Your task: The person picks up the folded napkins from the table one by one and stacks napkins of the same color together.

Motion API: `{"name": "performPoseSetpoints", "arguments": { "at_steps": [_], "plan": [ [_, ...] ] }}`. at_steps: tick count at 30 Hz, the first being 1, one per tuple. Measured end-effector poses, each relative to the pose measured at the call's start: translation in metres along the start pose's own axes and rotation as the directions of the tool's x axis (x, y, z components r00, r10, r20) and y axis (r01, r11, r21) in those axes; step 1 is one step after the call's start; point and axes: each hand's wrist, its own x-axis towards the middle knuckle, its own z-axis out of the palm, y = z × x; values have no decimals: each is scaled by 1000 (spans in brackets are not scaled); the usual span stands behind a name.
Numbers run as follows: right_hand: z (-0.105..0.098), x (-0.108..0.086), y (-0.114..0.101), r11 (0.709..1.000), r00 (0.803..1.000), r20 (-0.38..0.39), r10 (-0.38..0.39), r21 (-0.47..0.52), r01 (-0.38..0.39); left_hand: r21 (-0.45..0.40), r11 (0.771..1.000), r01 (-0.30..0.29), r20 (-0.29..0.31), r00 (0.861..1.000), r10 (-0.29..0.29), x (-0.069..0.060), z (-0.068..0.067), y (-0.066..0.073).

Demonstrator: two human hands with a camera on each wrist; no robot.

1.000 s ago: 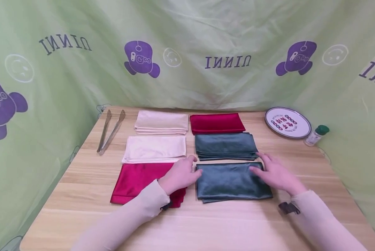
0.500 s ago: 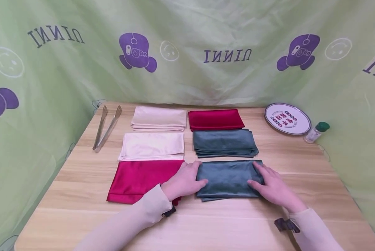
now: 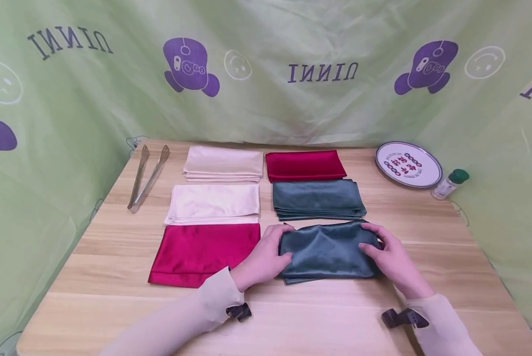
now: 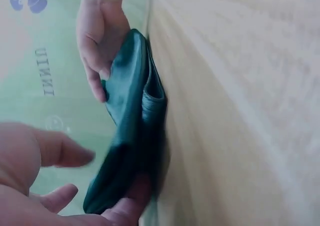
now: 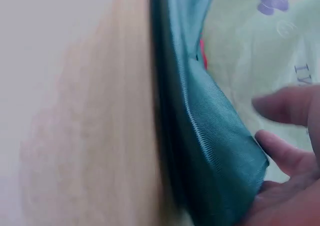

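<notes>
The near dark teal folded cloth [image 3: 330, 252] lies between both hands, its upper layer buckled and its right end slightly raised. My left hand [image 3: 261, 254] grips its left end, with a fingertip tucked against the fabric in the left wrist view and the thumb on the near side. At the right end, my right hand [image 3: 392, 259] curls its fingers round the edge. The right wrist view has the teal fabric [image 5: 220, 131] bent up over the fingers of that hand [image 5: 295, 186], the thumb standing off it.
A red cloth [image 3: 208, 249] lies left of the left hand. Behind are two pale pink cloths [image 3: 214, 201] [image 3: 223, 160], another teal cloth [image 3: 317, 198] and a red one [image 3: 306, 164]. Metal tongs [image 3: 148, 178] lie back left; a plate [image 3: 408, 164] and green-capped bottle [image 3: 449, 184] stand back right.
Both hands have closed in on the ends of the near teal cloth. It was flat before and is now buckled, with its right end lifted. The head view has shifted slightly.
</notes>
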Motion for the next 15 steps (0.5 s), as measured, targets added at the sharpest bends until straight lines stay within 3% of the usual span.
{"name": "performPoseSetpoints", "arguments": {
  "at_steps": [3,7,11,15],
  "plan": [
    [-1,4,3,994,999,-16,33,108,-31,-73,996,48,-38,998,-51,5,-1,-4],
    [-3,7,5,982,998,-32,51,185,-45,-200,975,92,-37,994,-102,12,-5,-3],
    [-8,16,0,972,997,-38,61,231,-50,-303,950,82,-45,994,-100,18,-14,0],
    [-12,34,-9,960,996,-52,79,273,-62,-321,946,34,-103,992,-71,31,-27,0]
  ]
}}
